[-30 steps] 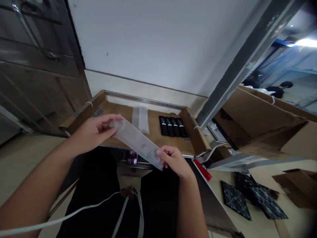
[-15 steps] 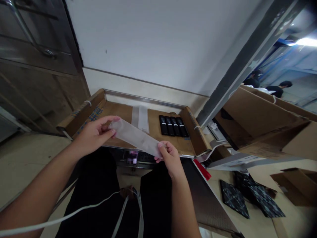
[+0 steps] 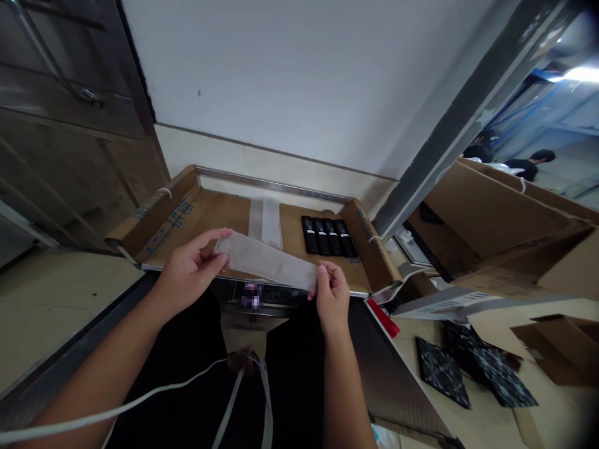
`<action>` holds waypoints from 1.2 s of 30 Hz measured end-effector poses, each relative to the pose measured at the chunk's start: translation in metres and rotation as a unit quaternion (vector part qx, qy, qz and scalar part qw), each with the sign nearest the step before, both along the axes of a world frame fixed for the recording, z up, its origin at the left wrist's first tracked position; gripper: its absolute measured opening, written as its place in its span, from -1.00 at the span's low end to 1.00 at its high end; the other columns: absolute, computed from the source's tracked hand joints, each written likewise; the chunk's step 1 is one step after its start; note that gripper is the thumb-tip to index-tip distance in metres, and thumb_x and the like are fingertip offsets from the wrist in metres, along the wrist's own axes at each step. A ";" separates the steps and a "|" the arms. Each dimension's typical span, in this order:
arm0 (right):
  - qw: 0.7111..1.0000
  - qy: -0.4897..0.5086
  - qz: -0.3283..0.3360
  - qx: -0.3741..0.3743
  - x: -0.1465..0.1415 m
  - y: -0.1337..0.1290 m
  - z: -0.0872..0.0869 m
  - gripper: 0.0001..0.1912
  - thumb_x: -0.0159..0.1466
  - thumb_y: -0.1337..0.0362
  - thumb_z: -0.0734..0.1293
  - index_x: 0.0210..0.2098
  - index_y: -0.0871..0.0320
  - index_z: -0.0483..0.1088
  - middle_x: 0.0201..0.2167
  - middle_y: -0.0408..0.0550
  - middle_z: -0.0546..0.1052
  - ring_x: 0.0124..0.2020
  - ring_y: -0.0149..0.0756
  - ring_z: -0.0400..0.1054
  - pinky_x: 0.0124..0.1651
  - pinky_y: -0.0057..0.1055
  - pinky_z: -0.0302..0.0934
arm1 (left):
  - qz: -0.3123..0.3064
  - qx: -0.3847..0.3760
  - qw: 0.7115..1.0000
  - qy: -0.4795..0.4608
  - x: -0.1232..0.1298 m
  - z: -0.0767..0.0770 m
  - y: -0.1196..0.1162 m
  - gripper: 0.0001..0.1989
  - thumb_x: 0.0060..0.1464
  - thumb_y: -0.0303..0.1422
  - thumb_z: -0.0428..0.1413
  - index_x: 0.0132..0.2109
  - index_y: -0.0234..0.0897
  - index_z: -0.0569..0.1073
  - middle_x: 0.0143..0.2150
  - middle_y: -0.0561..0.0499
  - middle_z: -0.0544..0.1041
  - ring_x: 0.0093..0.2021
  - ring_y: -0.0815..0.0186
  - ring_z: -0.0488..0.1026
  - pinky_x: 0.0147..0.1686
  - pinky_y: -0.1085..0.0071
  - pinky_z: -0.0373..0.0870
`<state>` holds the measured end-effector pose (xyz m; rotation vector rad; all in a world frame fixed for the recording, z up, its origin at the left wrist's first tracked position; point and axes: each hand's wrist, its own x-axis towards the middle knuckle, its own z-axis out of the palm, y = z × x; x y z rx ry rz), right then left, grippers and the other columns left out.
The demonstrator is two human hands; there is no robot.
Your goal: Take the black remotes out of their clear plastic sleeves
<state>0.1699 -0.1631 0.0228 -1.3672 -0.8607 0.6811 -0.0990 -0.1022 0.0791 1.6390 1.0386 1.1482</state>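
A long, narrow, translucent plastic sleeve (image 3: pixel 271 260) is stretched between my hands, above the front edge of a cardboard-lined tray (image 3: pixel 219 209). My left hand (image 3: pixel 194 265) pinches its left end between thumb and fingers. At the lower right end, my right hand (image 3: pixel 332 293) grips it the same way. Behind the sleeve, more pale strips (image 3: pixel 271 223) lie flat on the cardboard. Several black oblong items (image 3: pixel 328 237) with small white labels sit side by side at the tray's right.
An open cardboard box (image 3: pixel 510 231) stands at the right, beside a grey post (image 3: pixel 468 106). Dark patterned packs (image 3: pixel 486 365) and another carton (image 3: pixel 561 349) lie on the floor. A white cable (image 3: pixel 154 396) crosses my lap. People in dark clothes (image 3: pixel 538 163) are far off at the right.
Both hands have shifted to the right with the plastic sleeve, which now lies closer to level. The black items and the strips on the tray stay in place.
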 end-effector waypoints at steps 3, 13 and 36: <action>0.997 0.073 0.027 -0.012 0.000 -0.003 0.003 -0.57 0.21 -0.09 0.37 -0.13 0.11 0.38 -0.62 -0.34 0.21 -0.71 -0.52 0.04 -0.73 -0.58 -0.02 | -0.017 -0.017 1.000 -0.010 -0.001 -0.007 0.003 -0.47 0.07 -0.23 0.22 0.19 -0.21 0.41 -0.11 -0.09 0.59 -0.29 0.27 0.55 -0.27 0.35 0.56; 0.974 0.211 -0.072 0.030 -0.009 0.020 -0.005 -0.60 0.12 0.02 0.43 -0.18 0.14 0.39 -0.57 -0.33 0.28 -0.69 -0.59 0.05 -0.70 -0.63 -0.07 | 0.070 0.039 0.985 -0.150 0.010 -0.004 0.067 -0.65 0.03 -0.24 0.24 -0.02 -0.22 0.49 0.03 -0.10 0.54 -0.32 0.34 0.53 -0.27 0.36 0.52; 0.978 0.170 0.105 -0.061 -0.083 0.138 -0.010 -0.83 0.28 0.24 0.25 -0.14 0.15 0.30 -0.44 -0.15 0.52 -0.64 -0.42 0.39 -0.60 -0.48 0.33 | 0.105 -0.085 0.985 -0.103 0.007 -0.083 0.144 -0.85 -0.07 -0.37 0.15 -0.29 -0.32 0.44 -0.42 0.01 0.49 -0.50 0.41 0.40 -0.50 0.47 0.27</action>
